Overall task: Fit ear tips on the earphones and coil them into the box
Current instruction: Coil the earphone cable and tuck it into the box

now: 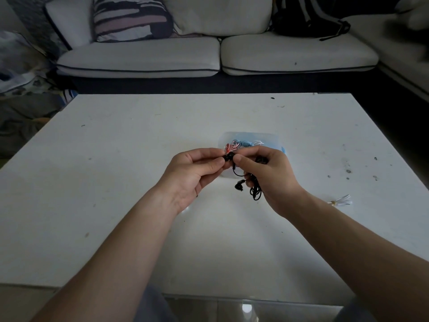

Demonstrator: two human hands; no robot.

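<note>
Scuffed white table (pixel 116 182) before grey sofa (pixel 209 56), dim room. Left hand (pixel 195 173), right hand (pixel 269 175) pinch black earphones (pixel 241 184); clear box (pixel 274 139) half hidden behind.

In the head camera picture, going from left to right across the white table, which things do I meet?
left hand → black earbud pinched between both hands → right hand → small white tied bundle lying alone on the table.

both hands (pixel 232 173) hold earphones (pixel 246 182) above the table (pixel 116 182), box (pixel 250 138) just behind.
</note>
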